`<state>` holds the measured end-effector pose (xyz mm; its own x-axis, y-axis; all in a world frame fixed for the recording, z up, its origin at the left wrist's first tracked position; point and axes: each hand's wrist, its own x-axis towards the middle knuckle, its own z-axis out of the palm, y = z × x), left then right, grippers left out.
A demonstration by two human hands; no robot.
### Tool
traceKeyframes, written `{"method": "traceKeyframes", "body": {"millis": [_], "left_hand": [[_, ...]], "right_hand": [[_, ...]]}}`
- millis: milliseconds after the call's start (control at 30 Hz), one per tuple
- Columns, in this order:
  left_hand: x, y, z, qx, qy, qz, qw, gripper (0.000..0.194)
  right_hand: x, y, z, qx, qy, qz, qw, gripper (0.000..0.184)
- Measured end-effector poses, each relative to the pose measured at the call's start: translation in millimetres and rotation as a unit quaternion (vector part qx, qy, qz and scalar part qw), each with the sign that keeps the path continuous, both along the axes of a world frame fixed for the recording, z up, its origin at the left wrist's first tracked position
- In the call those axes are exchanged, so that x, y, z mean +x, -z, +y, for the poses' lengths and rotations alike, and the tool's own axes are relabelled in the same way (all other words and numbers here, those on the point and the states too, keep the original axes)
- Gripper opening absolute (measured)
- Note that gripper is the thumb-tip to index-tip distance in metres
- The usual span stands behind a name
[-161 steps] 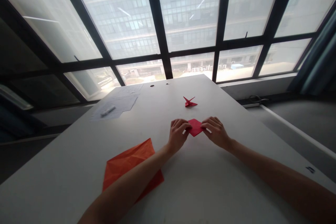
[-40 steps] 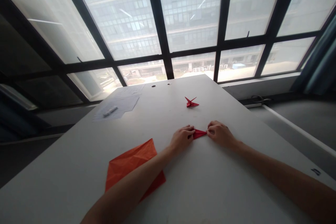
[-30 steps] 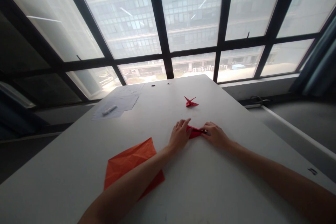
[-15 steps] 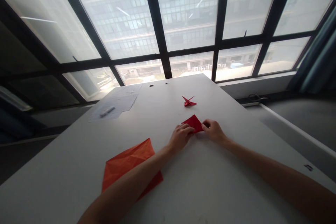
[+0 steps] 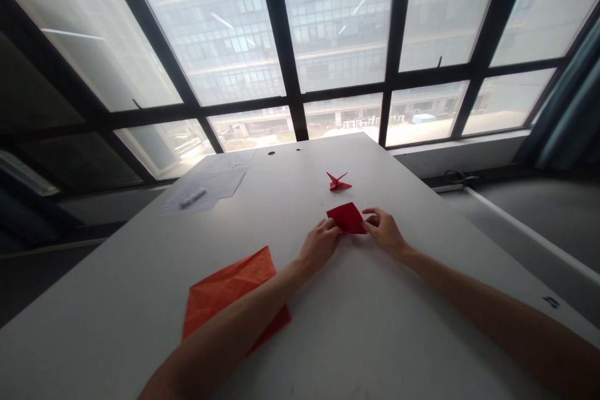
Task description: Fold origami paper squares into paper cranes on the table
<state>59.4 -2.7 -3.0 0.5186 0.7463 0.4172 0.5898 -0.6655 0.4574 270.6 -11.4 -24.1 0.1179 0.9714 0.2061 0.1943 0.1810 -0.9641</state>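
A folded square of red origami paper (image 5: 347,217) is held between my hands, just over the white table (image 5: 375,312). My left hand (image 5: 323,240) pinches its left lower edge, the fingertips partly hidden behind the knuckles. At the right corner, my right hand (image 5: 382,230) grips the paper between thumb and finger. Beyond the square stands a red folded paper crane (image 5: 337,182), with its thin points sticking up. Orange paper sheets (image 5: 229,281) lie under my left forearm, partly covered by it.
White printed sheets (image 5: 220,182) lie at the table's far left, with a white marker-like stick (image 5: 192,198) on them. Two small holes pierce the far table end. A dark mark (image 5: 551,302) shows near the right edge. Large windows rise behind the table.
My left fingers have drawn back from the top of the red square to its lower left edge. The square has turned slightly, and my right index finger has lifted a little.
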Motion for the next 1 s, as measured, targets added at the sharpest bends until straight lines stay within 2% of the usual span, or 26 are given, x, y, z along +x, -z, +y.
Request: {"method": "traceKeyframes", "body": {"millis": [133,233,333,433,533,633,733,900,933,1000], "left_hand": [[1,5.3,5,-0.049,0.031,-0.11,0.992,0.011],[3,10.0,8,-0.109,0.025,-0.219,0.969,0.011],[4,11.4,11,-0.152,0.021,-0.281,0.947,0.015],[4,10.9,14,-0.163,0.018,-0.289,0.943,0.015],[3,12.2,19,-0.179,-0.015,-0.286,0.941,0.011],[3,14.0,20,-0.194,-0.06,-0.298,0.933,0.008],[6,12.3,15,-0.163,-0.057,-0.284,0.943,0.007],[8,3.7,3,-0.151,-0.023,-0.24,0.959,0.008],[8,2.4,2,-0.149,-0.024,-0.237,0.96,0.007],[7,1.2,1,-0.143,-0.025,-0.233,0.962,0.007]], "right_hand": [[1,-1.9,1,0.024,-0.004,-0.038,0.999,0.03],[0,-1.8,1,0.054,-0.002,-0.064,0.996,0.046],[-1,-1.2,0,0.058,-0.01,-0.06,0.996,0.044],[-1,-1.0,-1,0.049,-0.019,-0.068,0.996,0.034],[-2,-1.5,-2,0.046,-0.019,-0.065,0.997,0.034],[-3,-2.9,-3,0.033,-0.008,-0.045,0.998,0.051],[-2,-5.1,-2,0.008,0.015,0.002,1.0,0.064],[3,-9.8,-1,-0.021,0.031,0.046,0.998,0.038],[3,-10.6,-1,-0.027,0.034,0.05,0.998,0.035],[5,-11.8,-1,-0.026,0.032,0.056,0.998,0.041]]}}
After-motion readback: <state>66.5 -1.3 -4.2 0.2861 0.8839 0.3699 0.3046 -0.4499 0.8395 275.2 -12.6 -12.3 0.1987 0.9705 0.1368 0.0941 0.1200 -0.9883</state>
